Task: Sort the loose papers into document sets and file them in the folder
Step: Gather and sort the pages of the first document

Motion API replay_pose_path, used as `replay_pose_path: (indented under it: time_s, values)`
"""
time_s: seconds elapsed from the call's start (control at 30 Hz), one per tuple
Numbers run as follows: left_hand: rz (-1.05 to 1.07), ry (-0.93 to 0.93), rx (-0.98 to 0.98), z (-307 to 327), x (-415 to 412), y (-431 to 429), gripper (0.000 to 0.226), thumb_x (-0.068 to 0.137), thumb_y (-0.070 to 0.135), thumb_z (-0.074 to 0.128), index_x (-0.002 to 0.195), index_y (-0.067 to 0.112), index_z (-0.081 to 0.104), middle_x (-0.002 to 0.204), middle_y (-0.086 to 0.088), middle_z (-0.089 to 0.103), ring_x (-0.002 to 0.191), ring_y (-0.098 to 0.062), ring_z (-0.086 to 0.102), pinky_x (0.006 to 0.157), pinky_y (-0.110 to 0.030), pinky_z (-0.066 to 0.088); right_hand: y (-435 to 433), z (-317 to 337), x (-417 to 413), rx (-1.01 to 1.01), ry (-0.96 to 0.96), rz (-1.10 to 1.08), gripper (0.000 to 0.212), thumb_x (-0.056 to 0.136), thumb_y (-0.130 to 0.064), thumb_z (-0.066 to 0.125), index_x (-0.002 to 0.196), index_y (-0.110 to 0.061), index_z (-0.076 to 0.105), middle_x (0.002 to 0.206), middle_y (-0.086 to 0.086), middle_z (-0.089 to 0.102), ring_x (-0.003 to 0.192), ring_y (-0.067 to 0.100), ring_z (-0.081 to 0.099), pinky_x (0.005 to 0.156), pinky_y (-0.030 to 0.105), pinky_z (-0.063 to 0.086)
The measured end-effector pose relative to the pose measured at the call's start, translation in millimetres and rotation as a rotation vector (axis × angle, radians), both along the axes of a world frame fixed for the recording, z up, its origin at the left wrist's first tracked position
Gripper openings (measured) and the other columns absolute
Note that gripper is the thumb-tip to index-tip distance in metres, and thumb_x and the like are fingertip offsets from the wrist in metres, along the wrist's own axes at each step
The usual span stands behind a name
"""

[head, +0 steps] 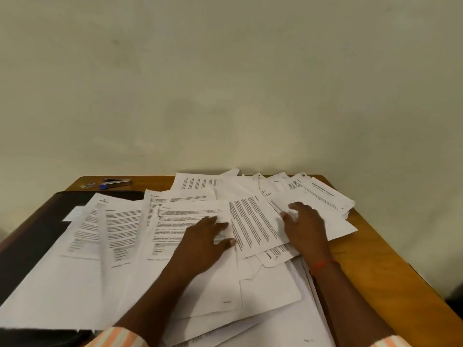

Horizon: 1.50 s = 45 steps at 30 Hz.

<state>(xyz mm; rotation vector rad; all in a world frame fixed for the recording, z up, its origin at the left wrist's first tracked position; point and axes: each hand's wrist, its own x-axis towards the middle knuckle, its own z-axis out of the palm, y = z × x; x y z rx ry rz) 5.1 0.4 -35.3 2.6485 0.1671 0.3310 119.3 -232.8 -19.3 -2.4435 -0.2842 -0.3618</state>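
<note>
Loose papers (263,291) sprawl right of folder (30,236), some overlapping it. Our left hand (203,244) lies flat on them, fingers spread; right hand (304,226), farther from folder, touches them lightly, gripping nothing. We should match headings first, then slide one out at a time.

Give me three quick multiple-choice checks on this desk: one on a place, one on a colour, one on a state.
1. Where is the stapler?
A) at the far left corner of the table
B) buried under sheets
C) on a chair

2. What colour is the folder?
A) red
B) black
C) white

3. How does the left hand lie?
A) clenched in a fist
B) raised off the desk
C) flat on the papers, fingers spread

Answers:
1. A, it lies by the far edge beside a blue-capped pen.
2. B, its dark cover shows under the sheets at left.
3. C, straight fingers press the printed sheets.
</note>
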Motion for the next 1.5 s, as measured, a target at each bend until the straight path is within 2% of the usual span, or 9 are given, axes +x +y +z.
replay_pose_path:
  time_s: [0.13, 0.27, 0.37, 0.57, 0.77, 0.93, 1.17, 1.37, 1.5]
  values:
    - [-0.013, 0.021, -0.041, -2.6, 0.3, -4.3, 0.06, 0.098, 0.059, 0.052, 0.148, 0.026, 0.052, 0.16, 0.001, 0.04, 0.148, -0.015, 0.034, 0.118, -0.026, 0.023, -13.3, -4.4, 7.3, -0.273, 0.227, -0.073, 0.049, 0.099, -0.058, 0.044, 0.122, -0.017, 0.059, 0.118, 0.006, 0.065, 0.109, 0.026, 0.06, 0.09, 0.038, 0.045]
    - [-0.025, 0.036, -0.1, -2.9, 3.7, -10.6, 0.059, 0.099, 0.057, 0.05, 0.15, 0.028, 0.049, 0.162, 0.002, 0.036, 0.151, -0.015, 0.028, 0.12, -0.025, 0.018, -5.0, -7.2, -0.6, 0.122, 0.229, 0.11, 0.033, 0.102, -0.048, 0.049, 0.106, -0.018, 0.061, 0.093, -0.002, 0.068, 0.085, 0.016, 0.066, 0.081, 0.042, 0.057]
    - [-0.015, 0.035, -0.122, -4.5, 4.0, -11.6, 0.06, 0.098, 0.058, 0.051, 0.15, 0.029, 0.049, 0.162, 0.002, 0.035, 0.151, -0.016, 0.029, 0.117, -0.022, 0.014, -5.4, -6.0, -2.3, 0.165, 0.214, 0.115, 0.026, 0.101, -0.044, 0.053, 0.1, -0.019, 0.059, 0.086, -0.004, 0.067, 0.076, 0.01, 0.065, 0.074, 0.035, 0.06]
    - [-0.012, 0.026, -0.099, -1.4, 1.8, -11.9, 0.073, 0.092, 0.071, 0.046, 0.147, 0.024, 0.053, 0.157, 0.0, 0.045, 0.145, -0.018, 0.039, 0.104, -0.017, 0.015, -5.7, -19.7, 12.5, -0.078, 0.177, -0.005, 0.047, 0.096, -0.047, 0.06, 0.13, -0.014, 0.058, 0.124, 0.005, 0.065, 0.114, 0.024, 0.06, 0.101, 0.041, 0.049]
    - [-0.045, -0.009, -0.079, 0.6, -0.8, -14.5, 0.083, 0.084, 0.075, 0.037, 0.141, 0.02, 0.06, 0.148, -0.002, 0.055, 0.138, -0.02, 0.048, 0.106, -0.02, 0.02, -11.1, -25.7, 20.1, -0.132, 0.129, -0.033, 0.043, 0.094, -0.046, 0.062, 0.125, -0.015, 0.062, 0.12, 0.005, 0.066, 0.11, 0.023, 0.059, 0.095, 0.036, 0.049]
    - [-0.067, -0.006, -0.053, 1.1, 0.4, -17.5, 0.065, 0.092, 0.061, 0.051, 0.14, 0.019, 0.061, 0.152, -0.004, 0.051, 0.141, -0.02, 0.045, 0.111, -0.021, 0.016, -35.9, -16.7, 55.0, -0.129, -0.009, -0.283, 0.04, 0.092, -0.042, 0.061, 0.119, -0.012, 0.061, 0.116, 0.015, 0.063, 0.11, 0.031, 0.057, 0.094, 0.043, 0.047]
    - [-0.069, -0.057, -0.082, -8.1, 3.7, -17.6, 0.054, 0.098, 0.051, 0.058, 0.143, 0.022, 0.058, 0.153, 0.003, 0.05, 0.141, -0.013, 0.043, 0.107, -0.011, 0.01, -74.3, -19.1, 118.9, -0.041, 0.208, -0.546, 0.066, 0.09, -0.047, 0.065, 0.131, 0.001, 0.045, 0.13, 0.032, 0.048, 0.122, 0.047, 0.044, 0.106, 0.052, 0.035]
    - [-0.068, -0.035, -0.103, -13.9, 8.9, -16.2, 0.055, 0.096, 0.055, 0.058, 0.143, 0.028, 0.058, 0.156, 0.006, 0.045, 0.145, -0.01, 0.036, 0.111, -0.014, 0.01, -82.3, -12.5, 127.1, 0.036, -0.078, -0.576, 0.033, 0.085, -0.005, 0.064, 0.116, 0.001, 0.054, 0.11, 0.027, 0.064, 0.103, 0.048, 0.059, 0.09, 0.052, 0.048]
    - [-0.082, -0.035, -0.094, -15.7, 8.6, -18.2, 0.055, 0.096, 0.057, 0.057, 0.143, 0.029, 0.058, 0.157, 0.005, 0.044, 0.146, -0.011, 0.035, 0.111, -0.014, 0.009, -80.2, 2.2, 119.9, 0.229, -0.227, -0.482, 0.022, 0.094, -0.008, 0.06, 0.115, -0.002, 0.061, 0.116, 0.022, 0.062, 0.103, 0.042, 0.061, 0.084, 0.043, 0.05]
